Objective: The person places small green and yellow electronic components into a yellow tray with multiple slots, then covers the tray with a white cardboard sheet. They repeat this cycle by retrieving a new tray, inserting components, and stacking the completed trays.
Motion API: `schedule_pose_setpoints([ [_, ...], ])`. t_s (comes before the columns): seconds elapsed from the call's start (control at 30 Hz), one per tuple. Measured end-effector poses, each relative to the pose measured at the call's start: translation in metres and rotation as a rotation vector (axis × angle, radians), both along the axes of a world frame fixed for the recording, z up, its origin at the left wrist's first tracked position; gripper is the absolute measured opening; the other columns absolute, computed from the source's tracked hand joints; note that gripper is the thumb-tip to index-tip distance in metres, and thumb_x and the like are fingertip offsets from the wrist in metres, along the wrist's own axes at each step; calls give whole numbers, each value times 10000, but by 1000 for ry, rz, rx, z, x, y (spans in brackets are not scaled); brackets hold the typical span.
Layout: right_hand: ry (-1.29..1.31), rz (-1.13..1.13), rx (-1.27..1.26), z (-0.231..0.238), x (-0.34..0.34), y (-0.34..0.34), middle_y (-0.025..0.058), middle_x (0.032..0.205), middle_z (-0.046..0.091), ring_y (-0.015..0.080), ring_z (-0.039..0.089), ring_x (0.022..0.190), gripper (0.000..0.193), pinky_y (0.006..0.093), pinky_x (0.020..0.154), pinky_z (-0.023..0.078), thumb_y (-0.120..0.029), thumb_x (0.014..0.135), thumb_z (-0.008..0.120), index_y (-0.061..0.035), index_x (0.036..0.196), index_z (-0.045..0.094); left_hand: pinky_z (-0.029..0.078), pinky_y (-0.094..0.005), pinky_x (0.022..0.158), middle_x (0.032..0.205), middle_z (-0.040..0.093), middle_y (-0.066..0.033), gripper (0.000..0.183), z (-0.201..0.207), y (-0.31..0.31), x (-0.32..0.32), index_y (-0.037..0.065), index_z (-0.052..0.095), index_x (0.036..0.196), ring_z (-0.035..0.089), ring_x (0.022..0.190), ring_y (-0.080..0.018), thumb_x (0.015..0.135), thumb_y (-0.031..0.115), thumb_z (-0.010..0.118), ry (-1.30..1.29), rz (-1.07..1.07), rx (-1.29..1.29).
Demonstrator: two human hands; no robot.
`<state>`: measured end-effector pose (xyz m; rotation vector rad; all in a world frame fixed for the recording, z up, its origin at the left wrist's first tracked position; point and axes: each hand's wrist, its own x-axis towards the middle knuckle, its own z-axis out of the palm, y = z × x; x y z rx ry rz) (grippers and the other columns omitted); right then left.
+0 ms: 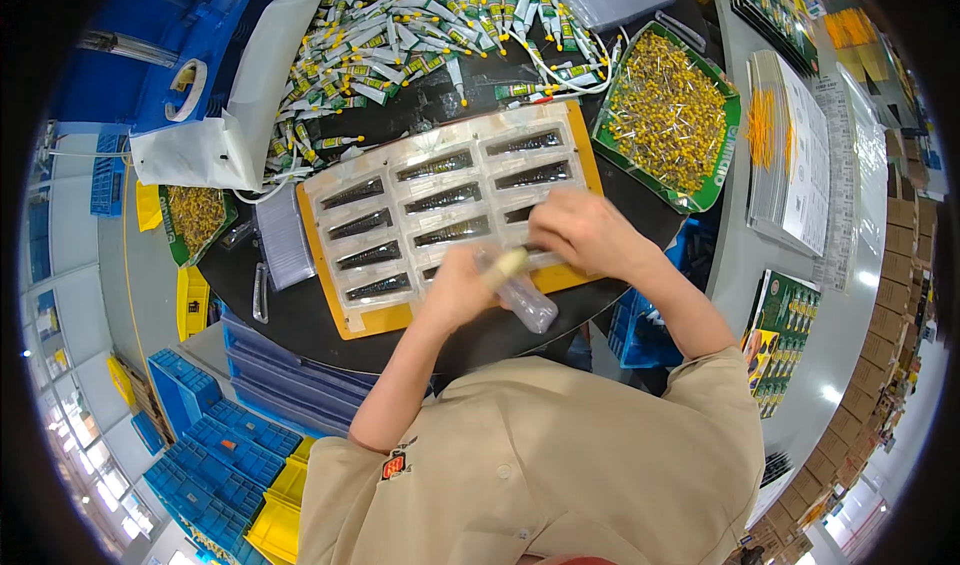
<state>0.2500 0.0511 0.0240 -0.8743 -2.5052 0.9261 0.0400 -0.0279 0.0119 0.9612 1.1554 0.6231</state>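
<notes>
Clear plastic bundle (pixel 520 300), soft and crinkled with a pale tube end showing, sits clamped in the left hand (pixel 455 290) above the desk's (pixel 300 315) near edge. Right hand (pixel 585 230), fingers curled together, rests on the glossy blister tray (pixel 450 200) backed by yellow card. Beyond lie heaped small tubes (pixel 420 15) and a green tray (pixel 665 115) of yellow caps.
</notes>
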Motion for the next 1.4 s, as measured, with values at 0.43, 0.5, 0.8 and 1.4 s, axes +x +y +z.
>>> schedule_pose_setpoints([
  [0.43, -287, -167, 202, -4, 7, -32, 88, 978, 562, 299, 541, 971, 234, 385, 836, 458, -26, 721, 668, -83, 940, 608, 475, -312, 861, 1013, 671, -127, 238, 52, -55, -49, 37, 617, 1061, 627, 928, -218, 907, -18, 444, 249, 130, 380],
  [0.5, -62, -75, 210, -8, 5, -12, 88, 955, 570, 294, 552, 954, 203, 383, 820, 467, -26, 735, 667, -77, 925, 619, 472, -327, 837, 912, 601, -128, 219, 54, -70, -92, -5, 584, 1025, 609, 886, -251, 862, -65, 449, 652, 406, 482],
  [0.8, -351, -660, 35, -54, -19, 211, 147, 897, 714, 325, 678, 857, 201, 411, 786, 536, -221, 750, 722, -53, 858, 735, 343, -455, 1000, 1190, 491, -233, 339, -37, -90, -189, -28, 477, 1229, 448, 1147, -390, 991, 212, 454, 1233, 640, 471],
  [1.4, -92, -83, 526, -12, 30, 64, 79, 1014, 693, 279, 632, 986, 279, 363, 869, 519, -13, 727, 671, -88, 993, 714, 318, -503, 1049, 1353, 455, -178, 502, -28, 112, -70, -19, 477, 1297, 426, 1226, -383, 865, 178, 641, 1055, 29, 1072],
])
